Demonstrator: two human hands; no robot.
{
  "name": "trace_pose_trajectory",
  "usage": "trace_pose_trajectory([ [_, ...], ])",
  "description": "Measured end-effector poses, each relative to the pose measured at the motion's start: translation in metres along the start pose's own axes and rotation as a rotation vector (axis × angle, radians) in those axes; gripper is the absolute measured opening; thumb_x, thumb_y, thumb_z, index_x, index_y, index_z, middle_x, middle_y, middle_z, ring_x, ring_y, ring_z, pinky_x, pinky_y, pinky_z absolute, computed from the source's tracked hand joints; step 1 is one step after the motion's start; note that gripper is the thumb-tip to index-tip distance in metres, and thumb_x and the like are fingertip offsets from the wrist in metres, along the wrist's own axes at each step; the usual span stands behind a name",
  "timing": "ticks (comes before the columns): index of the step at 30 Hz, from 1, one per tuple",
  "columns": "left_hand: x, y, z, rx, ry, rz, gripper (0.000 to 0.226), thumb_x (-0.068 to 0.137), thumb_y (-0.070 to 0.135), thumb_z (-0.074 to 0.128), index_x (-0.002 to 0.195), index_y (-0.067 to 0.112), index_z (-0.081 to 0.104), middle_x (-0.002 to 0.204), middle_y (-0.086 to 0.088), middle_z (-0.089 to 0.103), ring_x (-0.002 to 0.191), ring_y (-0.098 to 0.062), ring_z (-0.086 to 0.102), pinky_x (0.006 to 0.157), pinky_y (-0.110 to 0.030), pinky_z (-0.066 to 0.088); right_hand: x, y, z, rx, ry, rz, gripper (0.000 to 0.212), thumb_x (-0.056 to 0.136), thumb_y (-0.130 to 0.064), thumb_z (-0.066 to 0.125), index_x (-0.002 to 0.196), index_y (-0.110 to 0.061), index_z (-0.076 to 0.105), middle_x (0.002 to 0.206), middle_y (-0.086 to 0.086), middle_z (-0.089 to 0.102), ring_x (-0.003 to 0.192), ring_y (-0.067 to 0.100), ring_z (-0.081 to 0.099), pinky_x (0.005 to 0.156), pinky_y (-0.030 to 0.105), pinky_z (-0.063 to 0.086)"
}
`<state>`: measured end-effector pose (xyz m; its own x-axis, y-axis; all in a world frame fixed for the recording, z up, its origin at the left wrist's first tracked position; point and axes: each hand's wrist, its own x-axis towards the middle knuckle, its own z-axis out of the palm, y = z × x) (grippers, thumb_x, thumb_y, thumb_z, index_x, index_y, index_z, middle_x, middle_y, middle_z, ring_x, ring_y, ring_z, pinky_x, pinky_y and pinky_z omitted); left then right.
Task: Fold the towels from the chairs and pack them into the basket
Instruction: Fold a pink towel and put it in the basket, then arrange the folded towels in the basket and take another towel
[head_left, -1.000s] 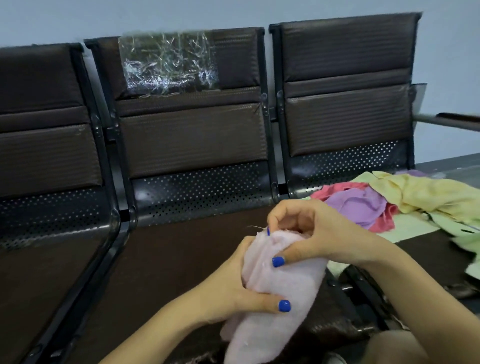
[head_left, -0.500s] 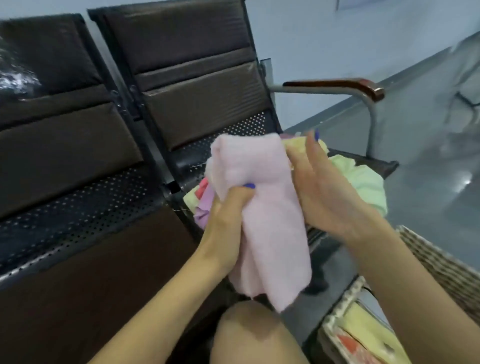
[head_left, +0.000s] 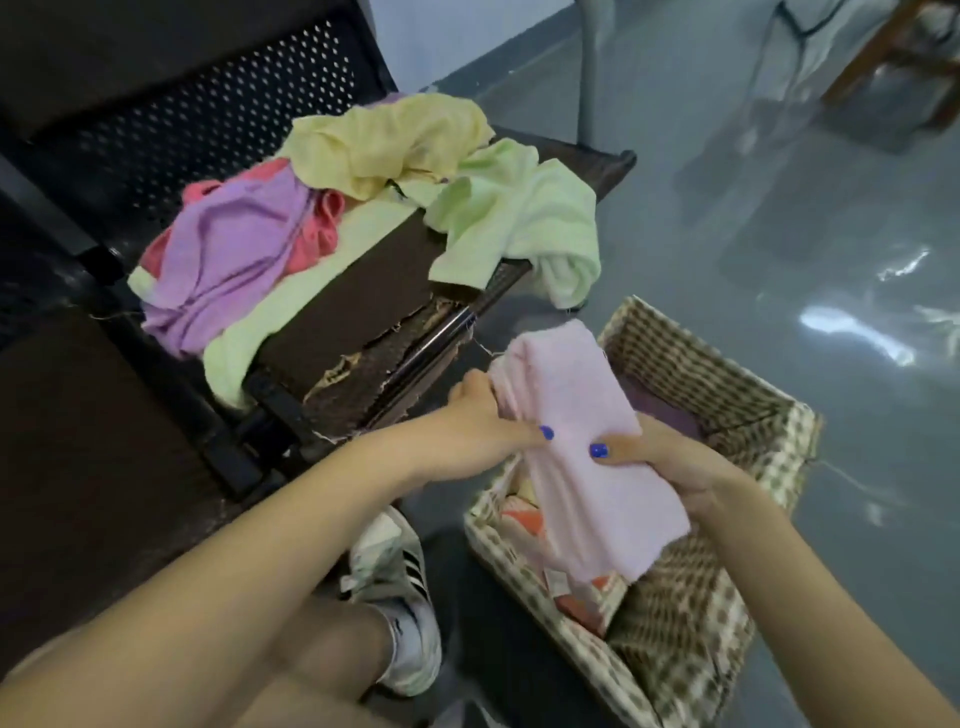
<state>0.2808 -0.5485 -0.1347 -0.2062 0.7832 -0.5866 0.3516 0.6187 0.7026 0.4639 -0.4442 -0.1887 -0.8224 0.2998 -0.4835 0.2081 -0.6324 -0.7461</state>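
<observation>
Both hands hold the folded pink towel above the woven basket, which sits on the floor at about four o'clock. The left hand pinches its left edge; the right hand grips the right edge, thumb on top. Folded towels already lie inside — how many is hard to tell. Unfolded ones remain heaped on the chair seat at eleven o'clock. The risk: releasing one side early lets the loose lower end drop open, and the fold unravels.

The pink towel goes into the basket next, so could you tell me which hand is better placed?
Probably the right hand: it grips the pink towel over the basket; the left hand is beside it.
</observation>
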Motion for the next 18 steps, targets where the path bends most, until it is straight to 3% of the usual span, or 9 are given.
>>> trace_pose_trajectory([
  [3,0.007,-0.012,-0.016,0.137,0.027,-0.046,0.067,0.092,0.038,0.057,0.144,0.017,0.021,0.137,-0.005,0.038,0.128,-0.022,0.041,0.100,-0.027,0.033,0.009,0.025,-0.050,-0.200,0.091,0.148,0.075,0.054,-0.017,0.089,0.121,-0.007,0.057,0.104,0.013,0.071,0.093,0.029,0.069,0.072,0.039,0.057],
  [6,0.017,-0.010,-0.036,0.082,0.227,0.018,0.032,0.099,0.024,0.043,0.130,0.026,0.036,0.115,-0.002,0.049,0.115,-0.030,0.047,0.093,-0.035,0.037,0.018,0.050,-0.082,-0.405,0.158,0.283,0.084,0.051,-0.029,0.091,0.126,-0.016,0.055,0.115,0.011,0.068,0.105,0.030,0.065,0.093,0.050,0.051],
  [8,0.023,-0.011,-0.044,0.014,0.310,0.040,0.020,0.099,0.018,0.042,0.115,0.030,0.038,0.104,0.002,0.051,0.109,-0.034,0.048,0.090,-0.040,0.041,0.028,0.066,-0.092,-0.563,0.110,0.394,0.085,0.043,-0.038,0.091,0.121,-0.024,0.058,0.117,0.007,0.067,0.107,0.025,0.064,0.097,0.048,0.049],
  [10,0.023,-0.013,-0.048,-0.017,0.321,0.028,0.025,0.098,0.016,0.044,0.120,0.027,0.039,0.098,0.004,0.049,0.110,-0.032,0.049,0.094,-0.043,0.041,0.042,0.076,-0.091,-0.714,-0.005,0.508,0.070,0.049,-0.035,0.085,0.114,-0.027,0.060,0.114,0.003,0.068,0.106,0.020,0.064,0.097,0.043,0.050],
  [14,0.018,-0.013,-0.045,0.086,0.236,-0.023,0.050,0.098,0.028,0.044,0.143,0.026,0.025,0.122,0.000,0.046,0.123,-0.028,0.043,0.105,-0.038,0.034,0.067,0.090,-0.086,-0.635,-0.109,0.702,0.057,0.073,-0.013,0.077,0.126,-0.015,0.056,0.119,0.009,0.066,0.112,0.028,0.062,0.097,0.045,0.049],
  [18,0.011,-0.005,-0.042,0.084,0.167,0.012,0.055,0.099,0.036,0.039,0.148,0.029,0.015,0.137,-0.001,0.041,0.130,-0.031,0.037,0.107,-0.041,0.030,0.081,0.113,-0.086,-0.514,-0.085,0.848,0.084,0.044,-0.025,0.095,0.120,-0.012,0.060,0.118,0.010,0.067,0.111,0.029,0.062,0.095,0.044,0.049],
])
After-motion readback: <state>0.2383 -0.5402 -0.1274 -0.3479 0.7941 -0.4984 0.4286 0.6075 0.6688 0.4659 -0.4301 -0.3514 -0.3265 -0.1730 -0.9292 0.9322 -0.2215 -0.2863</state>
